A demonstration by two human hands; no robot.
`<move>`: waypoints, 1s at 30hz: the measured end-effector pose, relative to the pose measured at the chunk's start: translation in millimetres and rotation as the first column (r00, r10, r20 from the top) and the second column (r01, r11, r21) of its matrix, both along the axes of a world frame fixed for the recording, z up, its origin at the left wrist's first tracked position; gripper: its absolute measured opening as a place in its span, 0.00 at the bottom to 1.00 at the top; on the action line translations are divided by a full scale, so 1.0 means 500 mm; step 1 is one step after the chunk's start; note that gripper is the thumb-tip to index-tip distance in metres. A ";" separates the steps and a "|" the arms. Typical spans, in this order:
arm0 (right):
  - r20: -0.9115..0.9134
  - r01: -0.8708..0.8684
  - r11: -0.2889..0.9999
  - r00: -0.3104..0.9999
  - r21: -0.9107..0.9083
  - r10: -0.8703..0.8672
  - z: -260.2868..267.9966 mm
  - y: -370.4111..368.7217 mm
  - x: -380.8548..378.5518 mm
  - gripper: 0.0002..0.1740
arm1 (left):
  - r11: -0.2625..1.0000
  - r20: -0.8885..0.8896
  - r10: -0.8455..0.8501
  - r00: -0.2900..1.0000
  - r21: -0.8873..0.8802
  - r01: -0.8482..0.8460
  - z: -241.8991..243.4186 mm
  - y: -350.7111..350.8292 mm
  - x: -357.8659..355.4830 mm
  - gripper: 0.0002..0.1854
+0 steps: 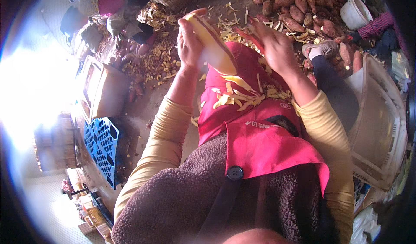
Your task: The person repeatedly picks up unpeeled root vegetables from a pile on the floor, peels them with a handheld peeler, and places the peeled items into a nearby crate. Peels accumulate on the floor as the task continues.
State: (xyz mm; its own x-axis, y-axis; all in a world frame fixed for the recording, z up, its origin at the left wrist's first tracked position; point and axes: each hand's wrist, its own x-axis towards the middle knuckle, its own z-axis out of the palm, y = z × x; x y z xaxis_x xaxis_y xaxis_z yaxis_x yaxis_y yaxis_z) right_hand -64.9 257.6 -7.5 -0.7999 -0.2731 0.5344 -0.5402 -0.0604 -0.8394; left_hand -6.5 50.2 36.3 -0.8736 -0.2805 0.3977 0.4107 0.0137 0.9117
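My left hand (190,44) is closed around a long sweet potato (216,49), which shows pale yellow flesh with a reddish strip of skin along it. To its right, my right hand (276,46) grips a red-handled tool (248,37), blurred, apart from the sweet potato; its blade cannot be made out. Below both hands, peel strips (237,96) lie on the red apron (276,149) over my lap. Unpeeled sweet potatoes (299,11) are heaped on the floor beyond my right hand.
Peelings (156,65) cover the floor ahead. A pale plastic crate (373,124) stands at right, another crate (97,88) and a blue plastic pallet (102,146) at left. A white bucket (356,13) is beside the heap. Other people, one by a sleeve (377,26), are at upper left and right.
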 end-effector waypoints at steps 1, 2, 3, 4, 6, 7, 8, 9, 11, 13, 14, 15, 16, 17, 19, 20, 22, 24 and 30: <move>-0.053 -0.063 0.997 0.997 -0.038 0.061 0.028 -0.031 0.003 0.25 | 0.994 -0.016 0.055 0.998 -0.095 -0.056 -0.001 0.004 0.005 0.36; -0.019 -0.082 0.997 0.996 0.001 0.082 0.051 -0.052 0.008 0.24 | 0.974 -0.041 0.141 0.989 -0.173 -0.146 -0.003 0.006 0.006 0.36; -0.009 -0.129 0.991 0.992 0.023 0.129 0.069 -0.069 0.013 0.24 | 0.983 -0.034 0.122 0.992 -0.133 -0.126 -0.006 0.008 0.006 0.37; -0.199 -0.016 1.000 0.980 -0.013 0.013 0.083 -0.090 0.015 0.24 | 0.987 -0.029 0.135 0.990 -0.078 -0.137 -0.009 0.009 0.005 0.37; -0.058 -0.040 0.993 0.997 0.114 0.046 0.090 -0.109 0.016 0.20 | 0.978 0.010 0.172 0.985 -0.123 -0.170 -0.012 0.008 0.001 0.37; -0.053 -0.063 0.990 0.996 0.127 0.070 0.084 -0.111 0.014 0.18 | 0.979 -0.034 0.154 0.988 -0.131 -0.157 -0.014 0.009 -0.001 0.37; -0.450 0.199 0.931 0.892 0.306 -0.043 0.073 -0.117 0.011 0.14 | 0.978 -0.043 0.157 0.987 -0.136 -0.161 -0.015 0.009 -0.001 0.38; -0.463 0.213 0.918 0.886 0.335 -0.037 0.057 -0.116 0.010 0.13 | 0.976 -0.051 0.158 0.986 -0.141 -0.164 -0.016 0.009 -0.002 0.38; -0.517 0.240 0.905 0.855 0.352 -0.025 0.011 -0.108 0.015 0.13 | 0.970 -0.048 0.194 0.980 -0.142 -0.199 -0.016 0.008 0.000 0.38; -0.399 0.235 0.838 0.917 0.491 -0.024 -0.043 -0.081 0.037 0.14 | 0.956 -0.032 0.258 0.966 -0.137 -0.260 -0.017 0.005 0.001 0.38; -0.327 0.194 0.862 0.944 0.468 -0.035 -0.070 -0.062 0.058 0.14 | 0.971 0.001 0.228 0.974 -0.079 -0.227 -0.016 0.000 0.000 0.38; -0.258 0.157 0.885 0.965 0.439 -0.044 -0.095 -0.040 0.078 0.15 | 0.976 0.012 0.206 0.978 -0.071 -0.205 -0.016 -0.004 0.000 0.38; -0.198 0.130 0.793 0.980 0.595 -0.012 -0.118 -0.004 0.106 0.16 | 0.981 0.017 0.187 0.982 -0.059 -0.185 -0.016 -0.008 -0.005 0.38; -0.125 0.087 0.677 0.992 0.731 0.007 -0.134 0.027 0.129 0.18 | 0.985 0.028 0.168 0.985 -0.047 -0.166 -0.018 -0.011 -0.007 0.38; 0.039 0.020 0.761 0.997 0.648 -0.060 -0.141 0.065 0.148 0.18 | 0.988 0.024 0.152 0.988 -0.035 -0.151 -0.020 -0.013 -0.017 0.39; 0.166 -0.009 0.770 0.978 0.638 -0.126 -0.131 0.071 0.146 0.19 | 0.983 0.014 0.166 0.986 -0.086 -0.164 -0.020 -0.013 -0.020 0.40; 0.093 0.042 0.929 0.992 0.368 -0.081 -0.084 0.060 0.119 0.18 | 0.981 0.027 0.162 0.986 -0.113 -0.158 -0.019 -0.007 -0.021 0.41; -0.174 0.160 0.955 0.978 0.248 -0.119 -0.014 0.014 0.067 0.18 | 0.995 0.023 0.085 0.996 -0.059 -0.083 -0.014 0.004 -0.018 0.40; -0.242 0.114 0.918 0.970 0.381 -0.020 0.100 -0.103 -0.006 0.14 | 0.970 -0.045 0.219 0.975 -0.098 -0.222 -0.006 0.033 -0.010 0.32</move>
State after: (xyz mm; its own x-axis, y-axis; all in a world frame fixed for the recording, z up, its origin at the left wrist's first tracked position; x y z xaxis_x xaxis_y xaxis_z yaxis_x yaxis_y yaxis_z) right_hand -67.9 206.4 42.7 -0.6924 -0.4470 0.5663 -0.7109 0.2885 -0.6414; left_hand -11.3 66.7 33.4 -0.7805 -0.4212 0.4621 0.4171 0.1997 0.8866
